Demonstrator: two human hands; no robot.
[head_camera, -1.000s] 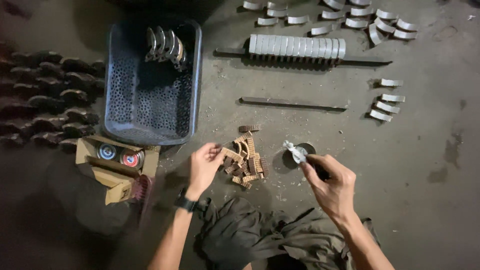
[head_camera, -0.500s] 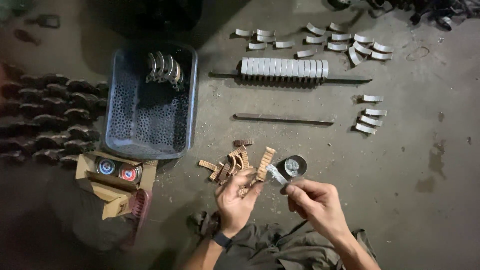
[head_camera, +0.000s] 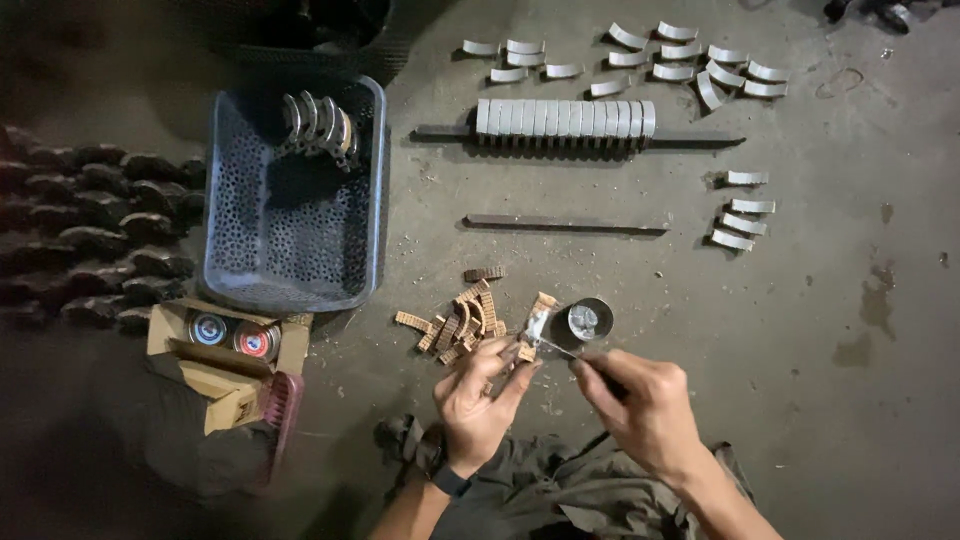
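While hands (head_camera: 480, 400) work, bare floor (head_camera: 800, 400) lies rightward.

1. A dark, stained concrete floor (head_camera: 850, 400) is seen; everything rests on it.
2. A blue perforated basket (head_camera: 290, 260) is set at the left.
3. Beside it, rows of dark curved parts (head_camera: 90, 240) are laid out.
4. An open cardboard box (head_camera: 225, 350) is placed below the basket.
5. Pale curved shells (head_camera: 690, 60) are scattered at the top, with a packed row (head_camera: 565, 118) on a bar.
6. A second bare bar (head_camera: 565, 224) lies lower.
7. A heap of brown lining pieces (head_camera: 460, 320) and a small round tin (head_camera: 585, 320) are found near the middle.
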